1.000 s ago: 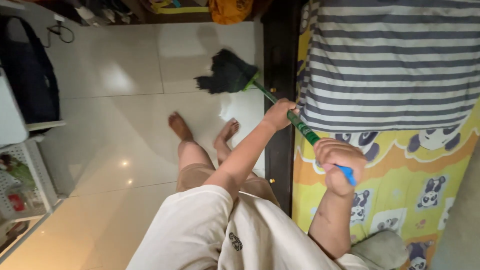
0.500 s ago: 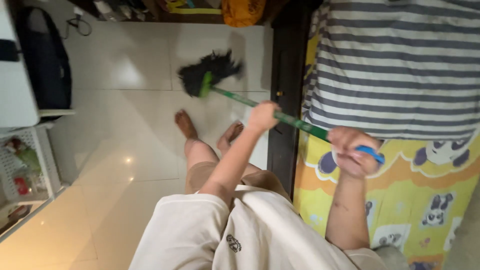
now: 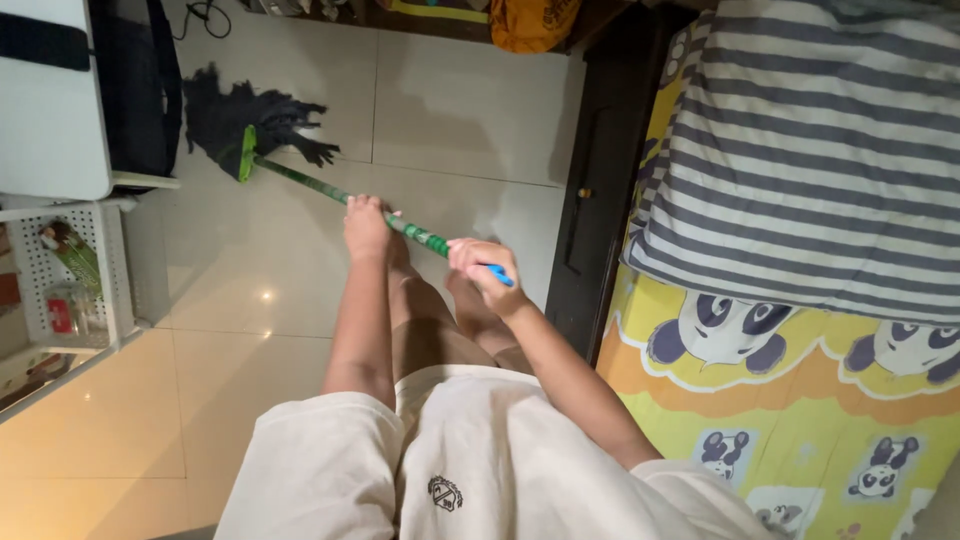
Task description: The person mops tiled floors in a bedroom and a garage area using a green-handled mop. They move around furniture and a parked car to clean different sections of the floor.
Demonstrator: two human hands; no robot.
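White tiles; both hands (image 3: 425,245) grip the mop (image 3: 300,180), head far left.

A glossy, pale tiled floor (image 3: 260,290) is seen from above, lit by small reflected glints. A dark mop head (image 3: 240,115) is pressed flat on the tiles at ten o'clock, just beside a dark bag (image 3: 135,90) stood at the far edge. A white perforated rack (image 3: 75,275) is placed at nine o'clock. An orange bag (image 3: 525,20) is set at twelve o'clock. At three o'clock a dark-framed bed (image 3: 600,190) is covered with a yellow panda-print sheet (image 3: 800,400), on which a grey-striped blanket (image 3: 820,150) is laid.
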